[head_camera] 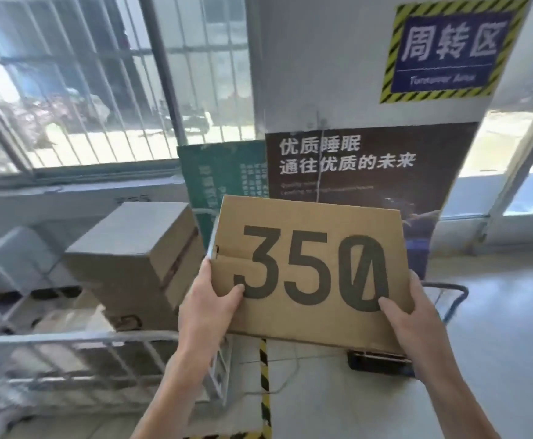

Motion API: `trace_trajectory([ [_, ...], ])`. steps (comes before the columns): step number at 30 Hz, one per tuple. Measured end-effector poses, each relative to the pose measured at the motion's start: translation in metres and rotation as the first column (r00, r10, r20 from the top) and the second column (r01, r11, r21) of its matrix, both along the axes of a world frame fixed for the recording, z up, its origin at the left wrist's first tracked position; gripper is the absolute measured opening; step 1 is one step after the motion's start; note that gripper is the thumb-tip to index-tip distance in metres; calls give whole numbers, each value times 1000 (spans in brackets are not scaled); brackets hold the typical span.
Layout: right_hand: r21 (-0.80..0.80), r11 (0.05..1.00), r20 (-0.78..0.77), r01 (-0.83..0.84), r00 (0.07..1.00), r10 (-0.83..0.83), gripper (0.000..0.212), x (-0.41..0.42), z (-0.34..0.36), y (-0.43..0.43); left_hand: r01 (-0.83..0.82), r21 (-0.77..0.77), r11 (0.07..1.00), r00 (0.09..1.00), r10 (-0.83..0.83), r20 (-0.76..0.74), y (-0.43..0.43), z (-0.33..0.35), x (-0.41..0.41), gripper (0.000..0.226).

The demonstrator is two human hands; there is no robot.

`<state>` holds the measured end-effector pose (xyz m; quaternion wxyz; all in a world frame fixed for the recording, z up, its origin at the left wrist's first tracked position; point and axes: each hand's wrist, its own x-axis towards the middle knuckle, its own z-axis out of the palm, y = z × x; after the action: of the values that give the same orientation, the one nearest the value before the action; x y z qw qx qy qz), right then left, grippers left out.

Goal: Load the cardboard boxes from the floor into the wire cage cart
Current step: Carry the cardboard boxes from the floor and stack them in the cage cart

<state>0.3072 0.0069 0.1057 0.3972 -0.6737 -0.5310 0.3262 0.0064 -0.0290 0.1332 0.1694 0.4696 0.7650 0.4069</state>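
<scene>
I hold a flat brown cardboard box (309, 223) printed with a large "350" in front of me, its printed face towards the camera. My left hand (209, 299) grips its lower left edge with the thumb on the face. My right hand (412, 315) grips the lower right corner the same way. The box hangs in the air just right of the wire cage cart (68, 340), whose grey bars fill the lower left. Inside the cart stands a stack of plain cardboard boxes (138, 248), with smaller boxes lower down.
A white pillar (338, 74) with a blue "Turnover Area" sign and a dark poster stands straight ahead. A green board (224, 172) leans behind the cart. Barred windows run along the left. A black-and-yellow floor stripe (264, 381) and a dark object (379, 362) lie below the box.
</scene>
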Motion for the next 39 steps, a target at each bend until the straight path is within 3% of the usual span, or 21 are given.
trace_trajectory([
  [7, 69, 965, -54, -252, 965, 256, 74, -186, 28, 31, -259, 24, 966, 956, 260, -136, -38, 51, -186, 80],
  [11, 200, 923, -73, -328, 935, 348, 70, -267, 58, 61, -332, 126, 935, 929, 347, -126, -26, 77, -271, 79],
  [15, 233, 882, -75, -410, 897, 436, 67, -342, 81, 105, -342, 200, 918, 921, 370, -121, 17, 102, -349, 73],
  [25, 245, 859, -58, -450, 878, 476, 70, -493, 71, 216, -293, 104, 950, 950, 302, -83, 149, 96, -509, 72],
  [32, -49, 873, 151, -485, 860, 487, 66, -530, 21, 241, -100, -264, 959, 988, 64, -143, 191, 16, -551, 71],
  [36, 8, 932, 142, -362, 923, 358, 55, -539, 9, 229, 5, -68, 998, 997, -10, -76, 189, -6, -569, 74],
  [39, 114, 975, 197, -189, 966, 165, 63, -545, 10, 213, 131, 58, 990, 991, -130, -29, 179, -10, -586, 72],
])
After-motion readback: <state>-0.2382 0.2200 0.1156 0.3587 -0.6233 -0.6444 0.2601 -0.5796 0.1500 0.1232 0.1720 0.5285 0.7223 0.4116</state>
